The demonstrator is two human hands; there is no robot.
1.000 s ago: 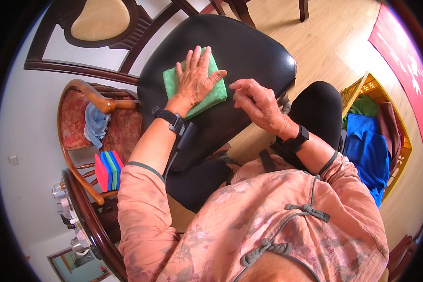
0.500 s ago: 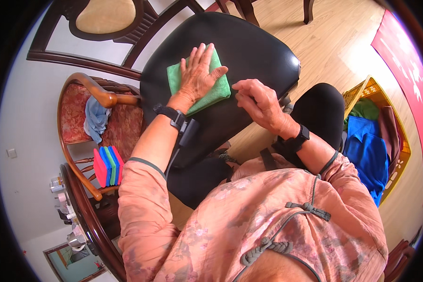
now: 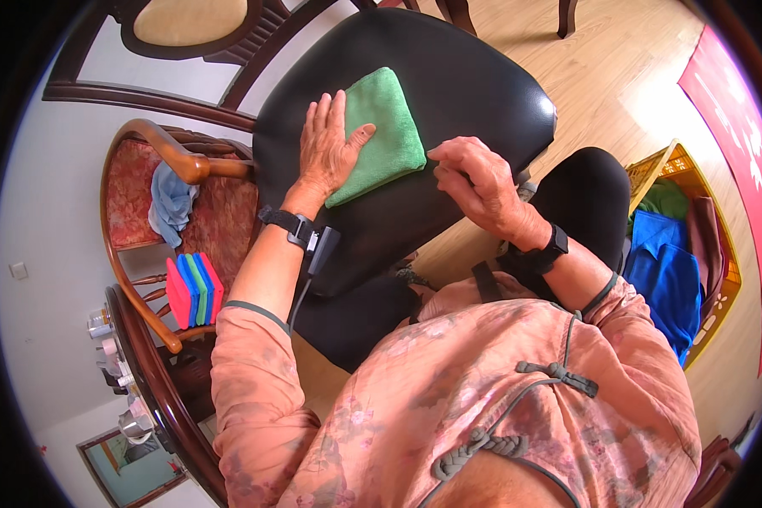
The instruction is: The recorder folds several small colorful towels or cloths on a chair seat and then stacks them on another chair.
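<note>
A green cloth (image 3: 383, 127), folded into a thick square, lies on the black padded seat (image 3: 466, 85). My left hand (image 3: 326, 151) rests open along the cloth's left edge, fingers stretched out and thumb lying over the cloth. Close to the cloth's right corner, my right hand (image 3: 483, 188) hovers with its fingers curled in and nothing visible in them. Whether its fingertips touch the corner I cannot tell.
To the left, a wooden armchair (image 3: 196, 169) with red upholstery holds a crumpled light-blue cloth (image 3: 173, 203) and a stack of pink, blue and green folded cloths (image 3: 195, 290). At right, a yellow basket (image 3: 726, 254) holds loose cloths, including a blue one (image 3: 665, 262).
My left hand has slid left from the top of the green cloth to its left edge, uncovering most of it. The right hand stays curled by the right corner.
</note>
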